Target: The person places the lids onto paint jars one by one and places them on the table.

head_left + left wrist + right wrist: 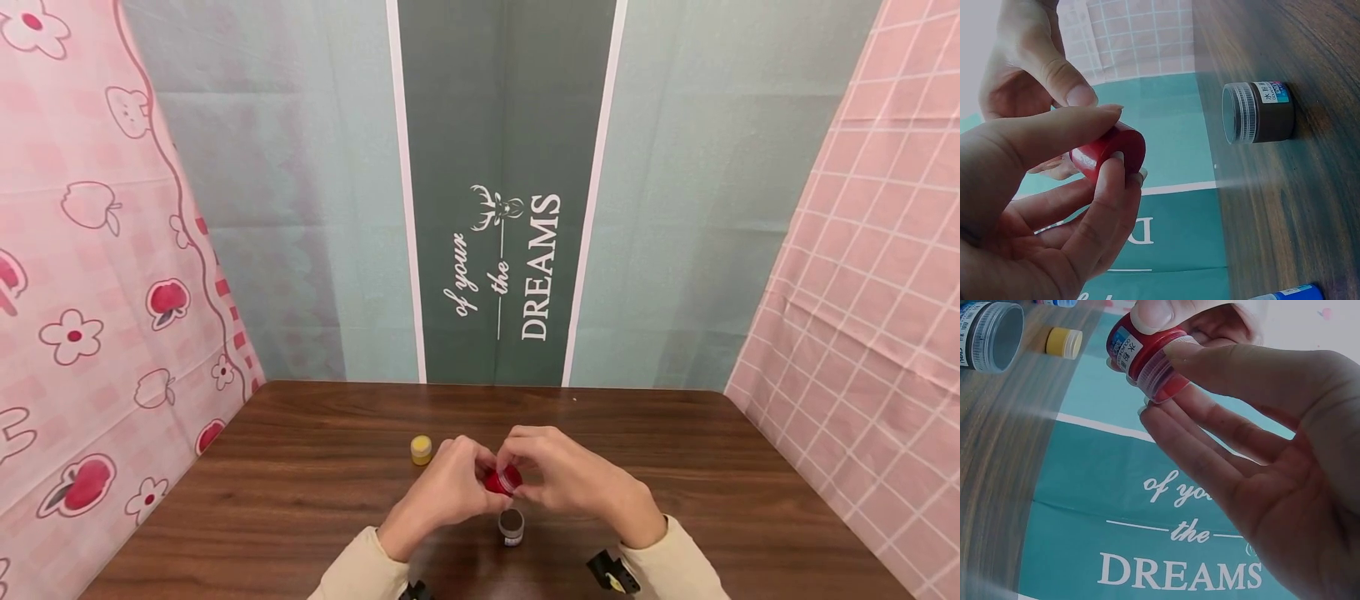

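Note:
Above the table, a small red paint jar (1147, 356) with a clear ridged lid (1161, 376) is held tilted between both hands. My left hand (453, 485) grips the red body, thumb on one side and fingertips on the other, as the left wrist view shows. At the lid end, my right hand (566, 473) pinches the clear cap between thumb and fingertips. The lid sits on the jar. Just below the hands stands a dark brown or grey paint jar (512, 527) with a clear lid, upright on the table and touched by neither hand.
A yellow paint jar (422, 450) stands on the wooden table (315, 467), beyond the left hand. Part of a blue jar (1300, 292) shows at the left wrist view's lower edge. Printed cloth (495, 100) hangs behind the table, with pink cloths at both sides.

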The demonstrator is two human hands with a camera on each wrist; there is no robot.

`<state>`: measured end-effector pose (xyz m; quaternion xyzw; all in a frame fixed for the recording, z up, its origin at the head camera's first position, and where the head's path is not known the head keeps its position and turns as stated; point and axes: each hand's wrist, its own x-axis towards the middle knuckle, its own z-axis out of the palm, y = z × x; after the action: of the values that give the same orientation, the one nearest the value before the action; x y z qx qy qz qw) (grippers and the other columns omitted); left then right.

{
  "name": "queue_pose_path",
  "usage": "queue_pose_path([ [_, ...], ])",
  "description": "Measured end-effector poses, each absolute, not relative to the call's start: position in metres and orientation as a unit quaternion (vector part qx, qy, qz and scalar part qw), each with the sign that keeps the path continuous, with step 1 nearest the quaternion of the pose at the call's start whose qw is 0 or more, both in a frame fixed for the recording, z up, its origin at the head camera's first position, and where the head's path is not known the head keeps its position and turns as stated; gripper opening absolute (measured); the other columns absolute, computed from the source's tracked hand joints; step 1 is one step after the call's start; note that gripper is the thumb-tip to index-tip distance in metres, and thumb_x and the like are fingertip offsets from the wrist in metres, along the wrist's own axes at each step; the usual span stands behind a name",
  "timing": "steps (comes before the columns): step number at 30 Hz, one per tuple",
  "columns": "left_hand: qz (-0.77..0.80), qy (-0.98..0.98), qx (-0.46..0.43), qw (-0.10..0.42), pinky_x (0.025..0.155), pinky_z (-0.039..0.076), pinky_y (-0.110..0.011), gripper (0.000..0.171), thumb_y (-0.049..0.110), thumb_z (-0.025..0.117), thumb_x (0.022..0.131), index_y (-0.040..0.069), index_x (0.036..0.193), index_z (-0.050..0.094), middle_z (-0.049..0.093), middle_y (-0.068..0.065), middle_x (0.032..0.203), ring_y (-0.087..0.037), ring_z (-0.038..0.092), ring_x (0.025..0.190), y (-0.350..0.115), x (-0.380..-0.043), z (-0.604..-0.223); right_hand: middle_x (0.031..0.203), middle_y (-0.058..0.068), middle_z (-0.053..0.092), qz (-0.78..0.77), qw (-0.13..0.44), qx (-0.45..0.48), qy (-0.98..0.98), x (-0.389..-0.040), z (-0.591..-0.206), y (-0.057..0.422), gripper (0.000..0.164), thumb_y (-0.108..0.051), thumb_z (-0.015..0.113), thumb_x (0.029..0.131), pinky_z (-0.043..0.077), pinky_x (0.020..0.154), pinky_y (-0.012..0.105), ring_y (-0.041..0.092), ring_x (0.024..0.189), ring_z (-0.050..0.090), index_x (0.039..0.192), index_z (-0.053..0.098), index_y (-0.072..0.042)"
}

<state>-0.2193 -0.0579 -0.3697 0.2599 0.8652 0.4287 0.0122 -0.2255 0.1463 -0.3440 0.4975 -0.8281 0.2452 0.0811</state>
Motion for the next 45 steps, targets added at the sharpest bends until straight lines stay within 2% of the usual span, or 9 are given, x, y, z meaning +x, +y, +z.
queue_pose_path([
  [4, 0.427, 0.866, 0.259, 0.011, 0.057, 0.054, -0.017, 0.015, 0.01, 0.089, 0.074, 0.008, 0.084, 0.079, 0.078, 0.0, 0.076, -0.001, 0.063, 0.062, -0.0576, -0.219, -0.3701, 0.092, -0.001, 0.066, 0.269, 0.056, 0.487, -0.829, -0.2246, -0.3439, 0.1462, 0.025, 0.006, 0.08, 0.081, 0.057, 0.079, 0.015, 0.006, 0.086, 0.065, 0.096, 0.069, -0.011],
  [9, 0.426, 0.867, 0.258, 0.009, 0.058, 0.054, -0.018, 0.016, 0.01, 0.09, 0.073, 0.008, 0.085, 0.08, 0.078, 0.0, 0.077, 0.0, 0.063, 0.063, -0.0572, -0.2193, -0.371, 0.094, 0.001, 0.066, 0.286, 0.025, 0.467, -0.836, -0.2233, -0.3433, 0.1458, 0.023, 0.006, 0.078, 0.084, 0.06, 0.08, 0.021, 0.006, 0.088, 0.067, 0.098, 0.069, -0.01],
  [15, 0.424, 0.868, 0.257, 0.011, 0.058, 0.054, -0.018, 0.018, 0.011, 0.091, 0.073, 0.007, 0.086, 0.08, 0.079, 0.0, 0.078, 0.0, 0.063, 0.063, -0.0572, -0.2188, -0.3715, 0.094, 0.0, 0.066, 0.281, 0.008, 0.452, -0.846, -0.222, -0.3422, 0.1462, 0.02, 0.003, 0.077, 0.085, 0.06, 0.079, 0.019, 0.005, 0.088, 0.067, 0.099, 0.07, -0.009],
  [20, 0.422, 0.869, 0.26, 0.003, 0.056, 0.053, -0.018, 0.015, 0.01, 0.09, 0.072, 0.008, 0.083, 0.08, 0.078, 0.0, 0.075, -0.001, 0.062, 0.061, -0.0562, -0.2195, -0.3705, 0.093, -0.001, 0.067, 0.276, 0.007, 0.439, -0.855, -0.2215, -0.3404, 0.1461, 0.015, -0.001, 0.076, 0.088, 0.061, 0.076, 0.023, 0.0, 0.084, 0.065, 0.098, 0.071, -0.011],
  [35, 0.42, 0.871, 0.254, 0.014, 0.056, 0.053, -0.018, 0.018, 0.011, 0.091, 0.072, 0.007, 0.086, 0.081, 0.078, 0.001, 0.077, 0.0, 0.06, 0.061, -0.0552, -0.2175, -0.37, 0.087, -0.006, 0.068, 0.265, 0.004, 0.434, -0.861, -0.2233, -0.3407, 0.1461, 0.008, -0.008, 0.073, 0.092, 0.058, 0.071, 0.019, -0.004, 0.077, 0.063, 0.091, 0.07, -0.016],
  [39, 0.42, 0.87, 0.256, 0.013, 0.057, 0.054, -0.018, 0.019, 0.011, 0.091, 0.071, 0.007, 0.087, 0.081, 0.079, 0.0, 0.077, 0.0, 0.061, 0.062, -0.0554, -0.2178, -0.37, 0.086, -0.007, 0.068, 0.259, 0.01, 0.439, -0.86, -0.2241, -0.3408, 0.1463, 0.009, -0.008, 0.073, 0.091, 0.058, 0.07, 0.02, -0.004, 0.076, 0.062, 0.09, 0.07, -0.016],
  [45, 0.413, 0.872, 0.261, 0.003, 0.057, 0.053, -0.017, 0.017, 0.011, 0.091, 0.072, 0.007, 0.085, 0.081, 0.079, 0.0, 0.077, -0.001, 0.063, 0.063, -0.056, -0.22, -0.3692, 0.092, -0.005, 0.068, 0.257, 0.021, 0.441, -0.859, -0.2239, -0.3395, 0.148, 0.016, -0.005, 0.077, 0.087, 0.058, 0.076, 0.02, 0.003, 0.082, 0.064, 0.099, 0.071, -0.014],
])
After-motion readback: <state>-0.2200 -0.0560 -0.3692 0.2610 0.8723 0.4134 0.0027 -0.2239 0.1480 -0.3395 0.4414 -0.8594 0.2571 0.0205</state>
